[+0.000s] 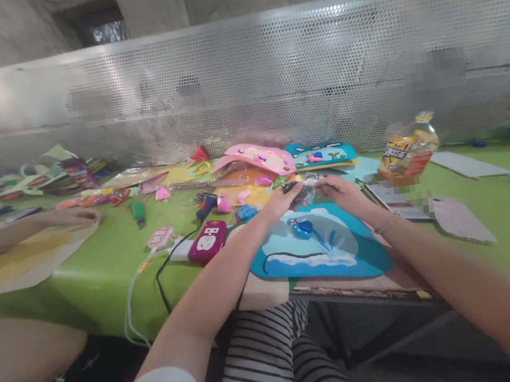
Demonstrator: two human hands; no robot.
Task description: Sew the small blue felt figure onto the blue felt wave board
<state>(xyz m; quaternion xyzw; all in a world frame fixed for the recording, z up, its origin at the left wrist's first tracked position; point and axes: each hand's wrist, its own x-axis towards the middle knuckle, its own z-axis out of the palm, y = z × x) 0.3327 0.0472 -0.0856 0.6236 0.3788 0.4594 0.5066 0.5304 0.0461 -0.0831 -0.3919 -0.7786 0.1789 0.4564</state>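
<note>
Just above a blue decorated board (264,259), my two hands hold a small clear plastic bag (309,190) with something black inside. My left hand (284,201) is closed on the bag's left side, while the fingers of my right hand (340,192) pinch its right edge. On the board lie a raised blue whale shape (301,227), light blue spray strokes and a white wave with a dark outline. A lump of blue clay (247,211) in plastic sits left of my left hand. What exactly the black material is cannot be made out.
Behind my hands lie a pink decorated board (258,159) and another blue board (323,155). A purple device (208,242) with cables and a glue gun (206,205) are at left. A bottle (420,144) and a phone (463,220) stand right. A co-worker's arm (20,233) rests far left.
</note>
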